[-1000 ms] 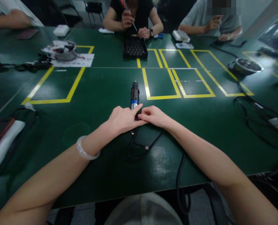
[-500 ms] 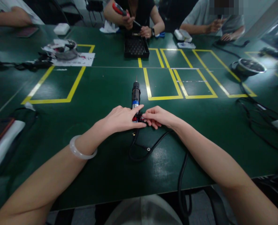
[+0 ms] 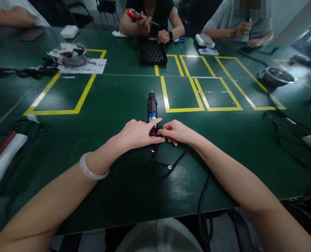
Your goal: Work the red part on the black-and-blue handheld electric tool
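Green table (image 3: 124, 96); 2 bowls (image 3: 79, 61) of oddments (image 3: 69, 52); left grip (image 3: 138, 133) around tool (image 3: 152, 107); pinch of right grip (image 3: 175, 131) on dark piece (image 3: 159, 135)

The counter (image 3: 129, 98) area shows two bare hands, one left hand (image 3: 136, 134) and one right hand (image 3: 178, 133), together with one blue-banded driver (image 3: 152, 104), one small metal ring (image 3: 169, 167), one black tray (image 3: 153, 63), one printed white sheet (image 3: 99, 66) and two metal bowls, one to the left (image 3: 78, 61) and one to the right (image 3: 273, 82). Beyond are three other people (image 3: 11, 18) (image 3: 176, 22) (image 3: 217, 21), with one red-handled screwdriver (image 3: 134, 14) and one dark wristwatch (image 3: 170, 35) among them, while the near person wears one pale bracelet (image 3: 84, 166). Yellow tape outlines (image 3: 52, 112) number at least four, and the tangled black cables (image 3: 178, 158) cannot be counted.
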`<action>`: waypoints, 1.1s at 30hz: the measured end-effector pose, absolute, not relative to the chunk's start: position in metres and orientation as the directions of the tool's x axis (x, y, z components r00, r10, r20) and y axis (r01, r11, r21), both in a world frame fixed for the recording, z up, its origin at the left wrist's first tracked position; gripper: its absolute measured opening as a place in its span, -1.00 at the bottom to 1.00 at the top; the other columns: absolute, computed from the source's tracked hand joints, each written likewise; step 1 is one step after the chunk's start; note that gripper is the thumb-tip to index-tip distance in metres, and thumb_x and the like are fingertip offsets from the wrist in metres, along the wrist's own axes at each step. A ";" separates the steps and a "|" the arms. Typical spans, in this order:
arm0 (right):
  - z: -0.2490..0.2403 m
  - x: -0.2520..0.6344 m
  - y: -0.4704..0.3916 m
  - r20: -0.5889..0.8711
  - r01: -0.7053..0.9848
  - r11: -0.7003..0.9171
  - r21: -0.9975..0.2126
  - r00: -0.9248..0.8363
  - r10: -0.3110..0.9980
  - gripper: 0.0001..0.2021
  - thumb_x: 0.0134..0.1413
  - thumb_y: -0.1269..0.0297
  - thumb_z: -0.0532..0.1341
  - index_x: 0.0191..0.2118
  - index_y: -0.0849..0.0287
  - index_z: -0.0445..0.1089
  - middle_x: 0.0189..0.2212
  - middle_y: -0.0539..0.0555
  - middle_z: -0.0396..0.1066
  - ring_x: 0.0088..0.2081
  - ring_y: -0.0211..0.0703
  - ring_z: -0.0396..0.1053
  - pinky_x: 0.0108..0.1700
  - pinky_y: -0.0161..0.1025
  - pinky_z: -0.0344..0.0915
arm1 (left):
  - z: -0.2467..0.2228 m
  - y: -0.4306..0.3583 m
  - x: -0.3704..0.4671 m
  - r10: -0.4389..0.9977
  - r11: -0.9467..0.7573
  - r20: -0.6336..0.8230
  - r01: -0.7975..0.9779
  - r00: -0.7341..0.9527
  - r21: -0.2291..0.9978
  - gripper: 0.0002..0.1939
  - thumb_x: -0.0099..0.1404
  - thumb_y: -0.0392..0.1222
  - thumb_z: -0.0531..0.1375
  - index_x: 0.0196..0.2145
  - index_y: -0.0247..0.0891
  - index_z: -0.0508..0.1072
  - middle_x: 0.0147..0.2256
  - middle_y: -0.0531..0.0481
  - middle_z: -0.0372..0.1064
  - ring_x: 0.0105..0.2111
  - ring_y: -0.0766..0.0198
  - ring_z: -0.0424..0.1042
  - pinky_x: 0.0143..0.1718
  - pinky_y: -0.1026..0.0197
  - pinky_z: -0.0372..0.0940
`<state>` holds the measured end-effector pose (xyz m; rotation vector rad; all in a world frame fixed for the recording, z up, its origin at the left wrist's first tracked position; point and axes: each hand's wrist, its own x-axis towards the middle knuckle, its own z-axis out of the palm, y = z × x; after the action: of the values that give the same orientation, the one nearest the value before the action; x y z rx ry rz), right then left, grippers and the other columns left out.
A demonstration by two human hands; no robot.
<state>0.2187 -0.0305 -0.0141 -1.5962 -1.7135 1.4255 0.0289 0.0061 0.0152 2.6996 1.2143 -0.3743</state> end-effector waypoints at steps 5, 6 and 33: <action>-0.013 0.218 -0.032 -0.286 0.591 -0.083 -0.802 -0.257 0.923 -0.62 0.19 0.12 0.19 -0.59 0.15 0.19 -0.83 -0.10 0.17 -0.77 -0.37 0.14 -0.62 -0.36 0.01 | 0.019 0.005 0.030 0.720 -0.640 -0.322 0.768 0.615 0.036 -0.01 0.26 0.54 -0.09 0.47 -0.03 -0.14 -0.08 -0.20 0.54 -0.07 -0.17 0.52 -0.11 0.06 0.25; -0.013 0.217 -0.032 -0.277 0.593 -0.073 -0.802 -0.261 0.925 -0.62 0.19 0.13 0.19 -0.60 0.14 0.17 -0.83 -0.11 0.15 -0.76 -0.37 0.11 -0.61 -0.35 -0.01 | 0.018 0.004 0.030 0.727 -0.632 -0.318 0.774 0.608 0.037 0.00 0.26 0.54 -0.09 0.47 -0.03 -0.14 -0.09 -0.21 0.54 -0.07 -0.18 0.52 -0.12 0.06 0.26; -0.016 0.222 -0.028 -0.168 0.506 0.063 -0.860 -0.398 0.902 -0.42 0.39 -0.03 -0.11 -0.57 0.22 0.27 -0.68 -0.05 0.18 -0.58 -0.34 0.13 -0.41 -0.31 0.06 | -0.001 -0.013 0.035 0.801 -0.599 -0.067 0.799 0.595 -0.061 -0.28 0.39 0.34 -0.05 0.38 -0.01 0.16 -0.08 -0.23 0.47 -0.07 -0.09 0.48 -0.07 0.02 0.21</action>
<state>0.2219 -0.0281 -0.0165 -1.4010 -1.9329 1.2812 0.0353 -0.0132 -0.0006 2.8278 1.4183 -0.1379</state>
